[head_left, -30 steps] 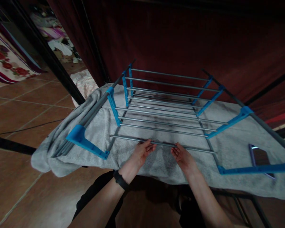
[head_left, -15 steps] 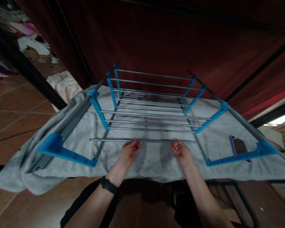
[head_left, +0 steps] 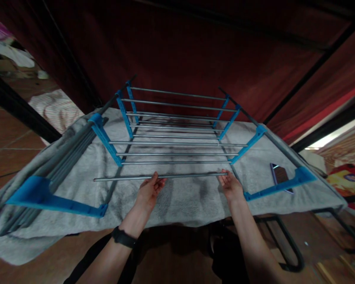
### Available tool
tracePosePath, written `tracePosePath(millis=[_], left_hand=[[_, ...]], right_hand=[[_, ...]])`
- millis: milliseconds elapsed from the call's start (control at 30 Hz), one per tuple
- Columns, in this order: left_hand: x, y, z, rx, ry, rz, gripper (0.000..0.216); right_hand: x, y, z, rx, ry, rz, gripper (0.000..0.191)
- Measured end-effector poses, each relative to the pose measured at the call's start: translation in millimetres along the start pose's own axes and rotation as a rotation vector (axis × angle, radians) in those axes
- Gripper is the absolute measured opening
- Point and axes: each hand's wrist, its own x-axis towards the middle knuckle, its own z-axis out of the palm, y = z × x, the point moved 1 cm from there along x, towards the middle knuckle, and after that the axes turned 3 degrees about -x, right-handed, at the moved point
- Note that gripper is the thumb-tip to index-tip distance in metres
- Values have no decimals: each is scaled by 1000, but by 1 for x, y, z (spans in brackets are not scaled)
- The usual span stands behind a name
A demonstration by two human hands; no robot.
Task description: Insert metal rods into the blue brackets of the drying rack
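A loose grey metal rod [head_left: 124,178] lies crosswise in front of me, held in both hands. My left hand [head_left: 148,190] pinches it near its middle, a black band on that wrist. My right hand [head_left: 230,184] grips the rod's right end, close to a blue plastic bracket [head_left: 272,188]. Beyond the rod stands a drying rack [head_left: 177,130] of grey rods and blue side pieces, resting on a grey towel [head_left: 180,197] spread over a table.
A phone [head_left: 279,174] lies on the towel at the right, behind the blue bracket. Another blue bracket [head_left: 50,199] sits at the left. Dark red curtain fills the back. Tiled floor and a pale cloth [head_left: 57,108] are at the left.
My view has swung to the right. My right hand slid along the rod to its right end. The rod now sticks out farther to the left.
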Motion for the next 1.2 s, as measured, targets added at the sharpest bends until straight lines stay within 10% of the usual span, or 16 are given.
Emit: tracePosePath(millis=[1200], left_hand=[[8, 1, 11, 1, 44, -18, 19]], right_hand=[[0, 13, 6, 104, 28, 5, 15]])
